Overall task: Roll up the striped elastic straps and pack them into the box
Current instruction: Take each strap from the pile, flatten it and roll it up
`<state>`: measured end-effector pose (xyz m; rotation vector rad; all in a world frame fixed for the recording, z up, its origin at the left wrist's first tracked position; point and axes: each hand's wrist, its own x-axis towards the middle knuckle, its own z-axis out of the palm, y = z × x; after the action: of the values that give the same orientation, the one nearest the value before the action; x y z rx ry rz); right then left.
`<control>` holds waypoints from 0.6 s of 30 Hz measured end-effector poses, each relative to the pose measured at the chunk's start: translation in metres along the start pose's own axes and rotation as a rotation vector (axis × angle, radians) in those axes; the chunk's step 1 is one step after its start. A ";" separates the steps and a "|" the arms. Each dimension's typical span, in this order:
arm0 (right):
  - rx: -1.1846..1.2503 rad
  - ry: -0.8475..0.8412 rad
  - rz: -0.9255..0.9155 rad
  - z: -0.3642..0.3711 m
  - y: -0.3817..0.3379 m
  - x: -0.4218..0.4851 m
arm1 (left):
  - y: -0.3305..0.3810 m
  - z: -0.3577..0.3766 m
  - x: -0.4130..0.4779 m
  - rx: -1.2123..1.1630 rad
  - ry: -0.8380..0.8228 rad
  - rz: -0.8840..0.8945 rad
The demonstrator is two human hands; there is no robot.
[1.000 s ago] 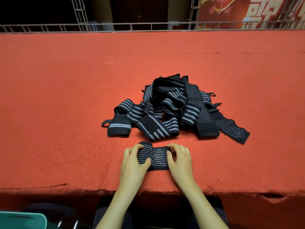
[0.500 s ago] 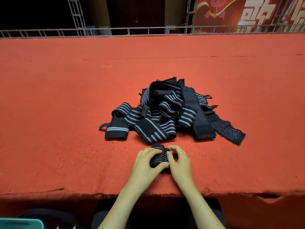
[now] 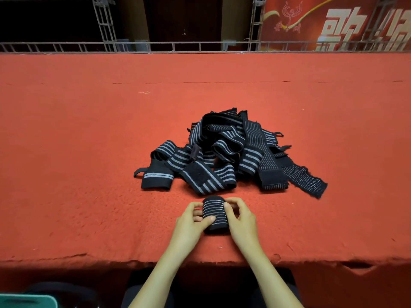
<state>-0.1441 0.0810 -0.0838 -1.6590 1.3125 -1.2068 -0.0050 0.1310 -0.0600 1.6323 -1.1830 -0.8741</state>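
Observation:
A black strap with thin grey stripes is rolled into a tight cylinder (image 3: 214,213) near the front edge of the red felt table (image 3: 89,174). My left hand (image 3: 192,222) grips the rolled strap from the left, thumb across its front. My right hand (image 3: 241,218) holds it from the right with curled fingers. Just behind lies a loose pile of several unrolled striped straps (image 3: 224,156). No box is in view.
A metal truss rail (image 3: 200,46) runs along the table's far edge, with a red banner (image 3: 333,23) behind it. A teal object (image 3: 26,302) shows at the bottom left, below the table's front edge.
The strap lay partly flat between my hands a second ago; it is now wound fully into a roll, and both hands have closed in round it.

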 end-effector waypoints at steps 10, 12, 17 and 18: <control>0.130 -0.257 -0.105 -0.031 -0.016 0.014 | 0.014 0.011 0.001 0.049 0.121 0.395; 0.040 -0.267 -0.193 -0.031 -0.019 0.013 | 0.011 0.014 0.000 0.163 0.113 0.522; -0.075 -0.227 -0.333 -0.020 -0.007 0.002 | 0.000 0.017 -0.002 0.273 0.033 0.576; -0.095 -0.205 -0.335 -0.019 -0.004 0.001 | 0.000 0.015 -0.001 0.278 0.017 0.568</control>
<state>-0.1605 0.0816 -0.0740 -2.0721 1.0059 -1.1359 -0.0189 0.1277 -0.0652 1.3876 -1.6976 -0.3434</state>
